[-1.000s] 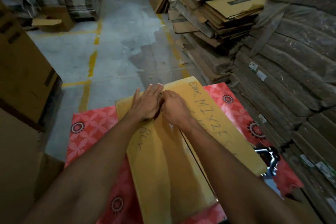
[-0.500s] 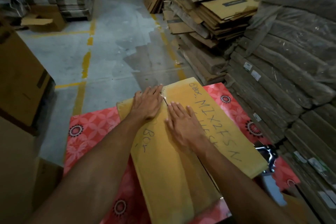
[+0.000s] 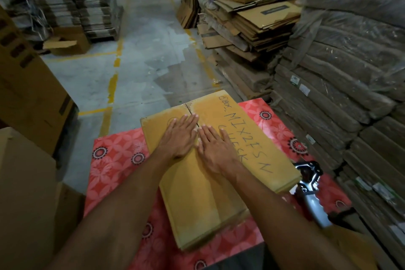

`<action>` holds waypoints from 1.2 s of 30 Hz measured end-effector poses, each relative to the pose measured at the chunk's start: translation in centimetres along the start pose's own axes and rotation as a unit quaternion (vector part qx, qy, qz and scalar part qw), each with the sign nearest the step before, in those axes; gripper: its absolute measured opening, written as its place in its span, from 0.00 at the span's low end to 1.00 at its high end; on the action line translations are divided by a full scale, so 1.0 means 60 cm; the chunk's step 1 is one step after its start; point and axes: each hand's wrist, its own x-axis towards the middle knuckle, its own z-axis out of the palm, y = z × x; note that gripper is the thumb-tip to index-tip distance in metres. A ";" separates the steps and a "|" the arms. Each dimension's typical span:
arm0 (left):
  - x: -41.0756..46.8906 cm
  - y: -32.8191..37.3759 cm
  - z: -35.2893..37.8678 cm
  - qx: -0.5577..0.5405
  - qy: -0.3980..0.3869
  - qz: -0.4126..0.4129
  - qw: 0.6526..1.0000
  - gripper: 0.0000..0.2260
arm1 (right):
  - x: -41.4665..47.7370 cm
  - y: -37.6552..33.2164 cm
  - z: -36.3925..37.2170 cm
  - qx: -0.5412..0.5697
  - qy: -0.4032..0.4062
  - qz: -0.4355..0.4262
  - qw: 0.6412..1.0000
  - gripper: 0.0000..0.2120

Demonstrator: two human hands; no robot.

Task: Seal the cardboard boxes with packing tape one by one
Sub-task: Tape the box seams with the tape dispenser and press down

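Head | tan box (image 3: pixel 197 204) (marker-scribbled) | left grip (image 3: pixel 178 138), right grip (image 3: pixel 215 149) flat on it, empty

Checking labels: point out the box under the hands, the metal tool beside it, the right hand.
box (image 3: pixel 197 204): head view, bare top, near end.
metal tool (image 3: pixel 306 170): head view, chrome upper end.
right hand (image 3: pixel 215 149): head view, back of hand.

Bare left hand (image 3: pixel 179 138), right hand (image 3: pixel 215 149) (forearms (image 3: pixel 135 193) too)
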 end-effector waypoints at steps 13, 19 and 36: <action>-0.072 0.068 0.018 0.003 0.004 0.071 0.997 0.24 | -0.125 0.009 0.003 0.010 -0.002 -0.001 1.000 0.30; -0.097 0.081 0.023 -0.005 0.007 0.045 0.999 0.25 | -0.133 0.005 0.003 0.002 -0.006 -0.006 1.000 0.36; -0.097 0.087 0.019 0.004 -0.009 0.021 1.000 0.25 | -0.325 0.016 0.061 0.055 0.109 0.050 0.991 0.29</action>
